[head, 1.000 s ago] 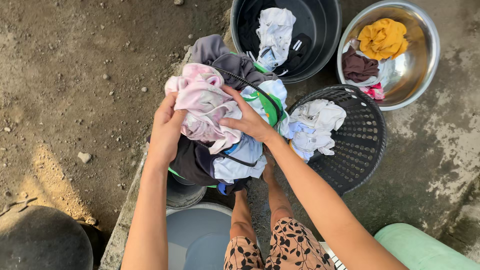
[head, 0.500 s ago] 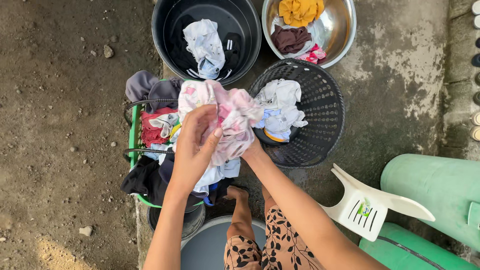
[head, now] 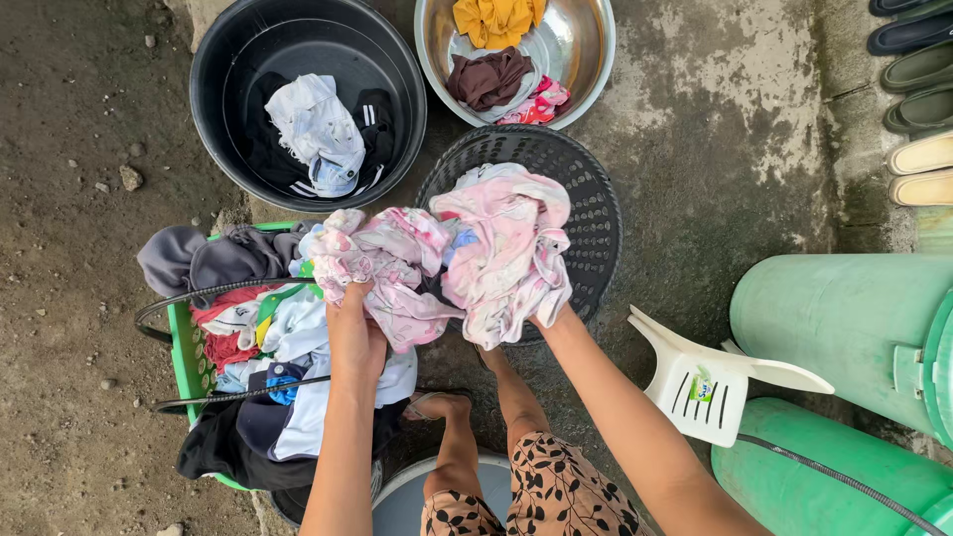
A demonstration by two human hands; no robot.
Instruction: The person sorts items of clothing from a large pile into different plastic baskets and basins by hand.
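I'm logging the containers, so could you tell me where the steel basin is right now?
The steel basin sits at the top centre of the head view, right of the black tub and just beyond the black laundry basket.

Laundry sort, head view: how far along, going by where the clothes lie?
Looks done: a few clothes lie in the black tub, the steel basin and the black mesh basket. In hand: left hand and right hand hold a pink-and-white garment spread over that basket. Left: the green basket remains heaped with clothes, so most appears unsorted.
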